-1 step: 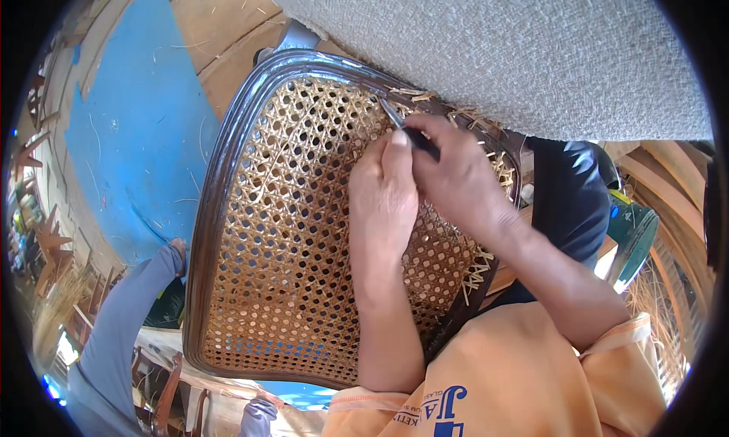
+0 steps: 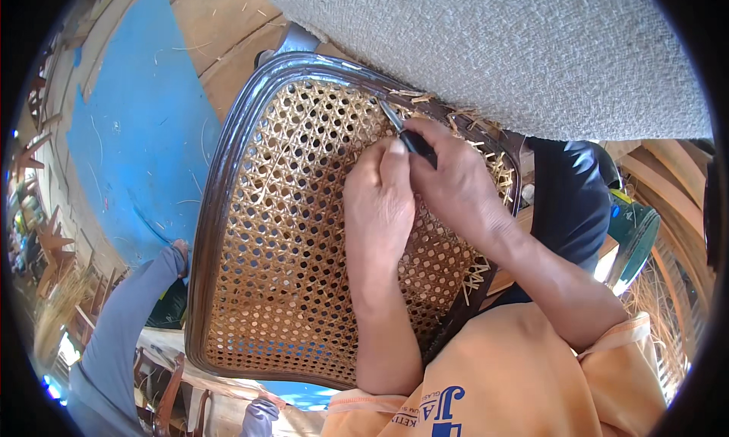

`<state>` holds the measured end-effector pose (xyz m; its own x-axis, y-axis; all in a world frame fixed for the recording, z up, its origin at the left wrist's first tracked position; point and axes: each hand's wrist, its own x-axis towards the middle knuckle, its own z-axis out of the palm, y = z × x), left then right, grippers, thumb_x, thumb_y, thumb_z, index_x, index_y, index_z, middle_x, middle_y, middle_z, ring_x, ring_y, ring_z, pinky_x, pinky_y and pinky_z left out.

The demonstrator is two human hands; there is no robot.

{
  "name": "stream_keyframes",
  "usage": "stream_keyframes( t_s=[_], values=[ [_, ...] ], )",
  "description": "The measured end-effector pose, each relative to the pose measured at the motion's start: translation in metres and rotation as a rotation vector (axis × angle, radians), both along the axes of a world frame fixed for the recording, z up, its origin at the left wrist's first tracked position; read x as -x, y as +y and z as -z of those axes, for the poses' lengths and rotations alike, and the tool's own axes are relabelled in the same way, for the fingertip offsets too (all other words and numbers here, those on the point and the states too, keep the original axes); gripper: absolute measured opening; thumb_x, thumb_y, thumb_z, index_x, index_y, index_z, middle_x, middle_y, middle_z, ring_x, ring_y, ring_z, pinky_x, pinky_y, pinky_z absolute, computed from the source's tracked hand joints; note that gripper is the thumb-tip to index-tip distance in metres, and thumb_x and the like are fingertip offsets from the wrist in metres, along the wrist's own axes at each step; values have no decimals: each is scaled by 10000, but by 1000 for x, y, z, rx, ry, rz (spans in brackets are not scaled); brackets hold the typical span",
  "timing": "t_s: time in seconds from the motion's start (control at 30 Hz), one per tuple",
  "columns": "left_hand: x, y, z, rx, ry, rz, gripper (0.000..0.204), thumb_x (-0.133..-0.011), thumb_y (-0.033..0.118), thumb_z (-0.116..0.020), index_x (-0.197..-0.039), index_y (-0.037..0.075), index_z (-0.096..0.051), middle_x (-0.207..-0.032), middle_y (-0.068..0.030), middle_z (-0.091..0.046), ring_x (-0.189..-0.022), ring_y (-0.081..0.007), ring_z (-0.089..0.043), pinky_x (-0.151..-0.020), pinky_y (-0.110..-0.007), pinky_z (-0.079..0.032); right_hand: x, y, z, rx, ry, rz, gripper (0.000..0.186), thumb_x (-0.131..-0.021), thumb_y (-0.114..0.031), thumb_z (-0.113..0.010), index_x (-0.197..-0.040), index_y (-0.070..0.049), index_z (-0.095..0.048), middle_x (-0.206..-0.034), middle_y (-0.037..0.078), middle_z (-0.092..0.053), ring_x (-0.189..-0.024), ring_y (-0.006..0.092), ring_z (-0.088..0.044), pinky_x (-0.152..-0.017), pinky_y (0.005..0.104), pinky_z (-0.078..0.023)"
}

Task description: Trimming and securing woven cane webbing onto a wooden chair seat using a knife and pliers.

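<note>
My right hand (image 2: 457, 171) grips the black handle of a knife (image 2: 392, 118). Its narrow metal blade points up and left, with the tip at the inner edge of a dark wooden chair frame (image 2: 215, 209). Woven cane webbing (image 2: 285, 201) fills the frame. My left hand (image 2: 380, 190) rests over the webbing, close beside the right, its fingers curled and its thumb near the knife handle. Whatever those fingers pinch is hidden. Loose cane ends (image 2: 501, 175) stick up along the frame's right side.
A grey textured cloth surface (image 2: 493, 50) borders the frame at the top right. A blue sheet (image 2: 144, 133) lies on wooden boards to the left. Another person's leg in grey-blue trousers (image 2: 114, 331) shows at lower left. Curved wooden pieces (image 2: 672, 179) are at the right.
My left hand has shifted slightly left and down. The right hand and knife stay nearly in place, and the chair frame sits a touch lower in view.
</note>
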<state>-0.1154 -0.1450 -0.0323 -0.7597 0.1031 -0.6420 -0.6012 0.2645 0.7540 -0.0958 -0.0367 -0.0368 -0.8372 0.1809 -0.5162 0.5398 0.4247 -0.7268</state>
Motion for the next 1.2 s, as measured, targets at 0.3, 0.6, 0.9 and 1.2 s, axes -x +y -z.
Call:
stream_keyframes(
  t_s=[0.3, 0.6, 0.9, 1.2],
  values=[
    [19, -21, -10, 383, 224, 103, 144, -892, 93, -515, -965, 22, -617, -789, -118, -628, -573, -168, -578, -578, -281, -478, -14, -19, 7, -247, -30, -90, 430, -839, -127, -550, -1249, -38, -452, -1002, 247, -587, -850, 399, -605, -748, 438, -501],
    [72, -8, 25, 736, 1036, 908, 234, -770, 177, -652, -993, 109, -666, -961, -58, -628, -876, -267, -580, -769, -381, -469, -11, -25, -1, -288, -159, -194, 485, -848, -173, -554, -1296, -102, -384, -1022, 200, -556, -743, 388, -620, -635, 464, -527],
    [102, -10, 31, 523, 810, 1046, 191, -833, 214, -598, -980, 105, -653, -931, -90, -630, -867, -280, -605, -747, -386, -487, -11, -5, 9, -152, -24, -71, 390, -830, -147, -558, -1200, -49, -481, -916, 239, -615, -777, 356, -636, -671, 407, -530],
    [126, -13, 28, 244, 368, 954, 273, -874, 233, -586, -1016, 4, -631, -822, -76, -666, -745, -101, -573, -717, -261, -461, -1, 15, 2, 108, -16, 8, 392, -793, -144, -527, -1157, 0, -549, -811, 253, -626, -752, 321, -655, -707, 375, -513]
  ],
)
